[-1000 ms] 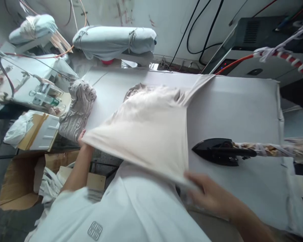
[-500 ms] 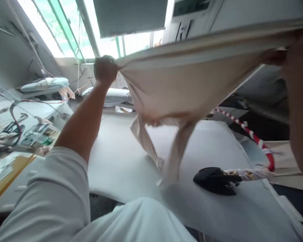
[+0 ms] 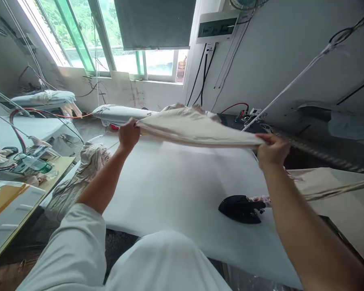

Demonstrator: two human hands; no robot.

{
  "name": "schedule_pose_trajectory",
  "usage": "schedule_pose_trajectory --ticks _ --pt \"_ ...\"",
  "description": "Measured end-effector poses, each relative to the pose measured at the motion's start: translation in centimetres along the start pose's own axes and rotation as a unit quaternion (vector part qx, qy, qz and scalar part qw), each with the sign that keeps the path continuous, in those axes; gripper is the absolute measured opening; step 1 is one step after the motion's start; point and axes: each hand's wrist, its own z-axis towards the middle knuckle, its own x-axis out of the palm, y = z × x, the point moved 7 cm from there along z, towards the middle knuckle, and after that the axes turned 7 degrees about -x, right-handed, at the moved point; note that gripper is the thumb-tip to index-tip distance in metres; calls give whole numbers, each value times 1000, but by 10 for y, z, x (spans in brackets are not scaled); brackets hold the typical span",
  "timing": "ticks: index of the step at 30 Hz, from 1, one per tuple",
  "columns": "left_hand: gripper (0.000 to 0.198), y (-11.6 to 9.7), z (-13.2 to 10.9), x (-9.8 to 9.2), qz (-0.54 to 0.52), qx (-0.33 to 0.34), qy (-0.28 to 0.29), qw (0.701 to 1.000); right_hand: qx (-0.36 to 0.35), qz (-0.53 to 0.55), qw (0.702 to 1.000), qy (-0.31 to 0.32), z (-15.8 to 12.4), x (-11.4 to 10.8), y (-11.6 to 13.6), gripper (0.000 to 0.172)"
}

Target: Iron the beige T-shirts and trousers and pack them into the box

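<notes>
A beige garment point(image 3: 194, 127) is stretched between my hands above the far part of a white padded ironing table point(image 3: 176, 190). My left hand point(image 3: 129, 136) is closed on its left corner. At the right corner, my right hand point(image 3: 273, 149) pinches the cloth. The far part of the garment is bunched up, so its full shape is hidden. A black iron point(image 3: 242, 209) lies on the table near my right forearm, its wrapped cord running behind that arm.
Crumpled beige cloth point(image 3: 79, 178) hangs at the table's left side. A padded sleeve board point(image 3: 121, 114) stands behind the far edge. To the left is a side table with a green bottle point(image 3: 41, 165). A white cord point(image 3: 291, 83) slants down at the right.
Both hands have come down, and the garment has dropped from hanging raised to nearly level over the table's far part. My right hand has moved inward to the left.
</notes>
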Motion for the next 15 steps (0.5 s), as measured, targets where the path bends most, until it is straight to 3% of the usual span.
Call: schedule_pose_trajectory --ticks 3,7,12,14,15 --pt "46 59 -61 25 68 -8 52 996 -48 -43 993 102 -83 3 -22 46" --pt "66 145 -149 74 148 57 146 977 -149 -46 966 207 -212 13 -59 49" --pt "66 238 -270 156 225 111 305 919 -117 -22 932 342 -383 46 -109 49" --pt "65 264 -309 174 229 127 355 897 -117 -26 902 416 -425 54 -116 51" --pt "63 273 -322 178 227 130 368 892 -135 -28 884 446 -432 53 -117 49"
